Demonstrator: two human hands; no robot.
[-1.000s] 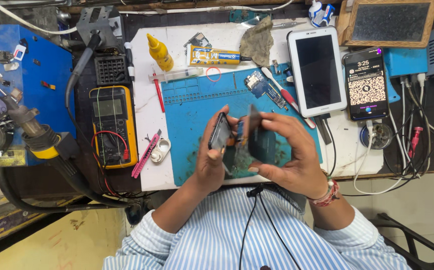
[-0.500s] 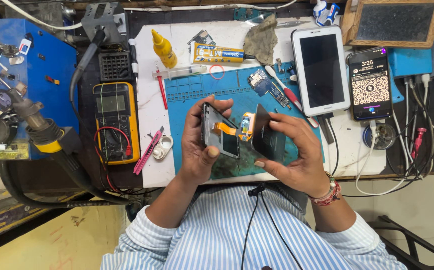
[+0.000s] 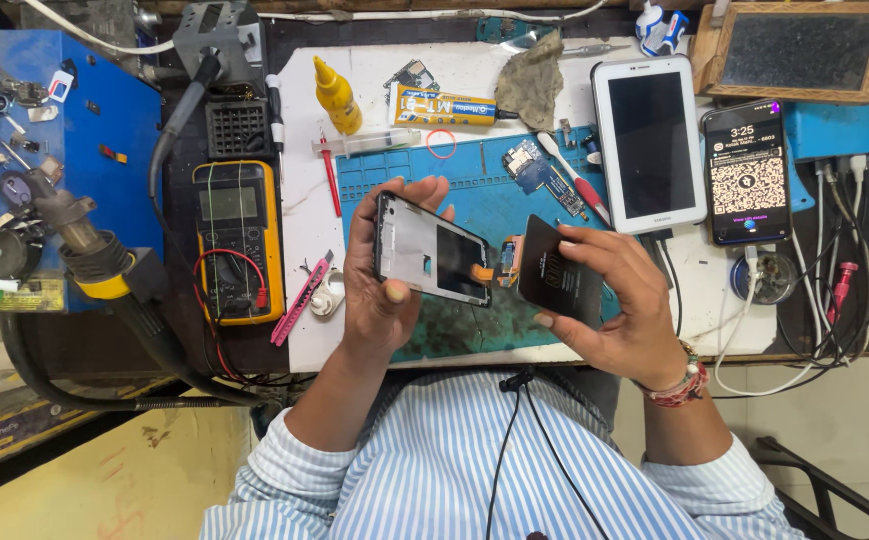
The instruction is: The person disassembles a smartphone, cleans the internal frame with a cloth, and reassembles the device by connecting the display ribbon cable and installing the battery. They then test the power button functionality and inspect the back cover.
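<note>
The white workbench [image 3: 724, 300] carries nearly everything, and the blue repair mat [image 3: 484, 185] lies at its middle, right under the hands, so that loose parts stay on a soft surface within reach. To the left stands a yellow multimeter [image 3: 237, 240] with its leads coiled beside it, and further left a hot-air nozzle [image 3: 84, 245] rests on the blue station (pointed away from the person). A white tablet [image 3: 650, 142] and a black phone with a lit screen [image 3: 747, 172] lie face up to the right, clear of the working area.

Above the mat, the left hand [image 3: 379, 265] grips the opened phone frame [image 3: 432, 250] by its long edges, thumb across the near side, inner face turned up toward the camera, probably for inspection. The right hand [image 3: 619, 300] pinches the dark back panel [image 3: 554, 275] by its edge, tilted away from the frame; an orange flex strip [image 3: 507, 262] seems to join the two, which would explain why they are kept close together.

Smaller things line the far edge: a yellow glue bottle [image 3: 337, 95], a grey cloth [image 3: 532, 85], a small circuit board [image 3: 534, 170] and a pink cutter [image 3: 302, 298].
</note>
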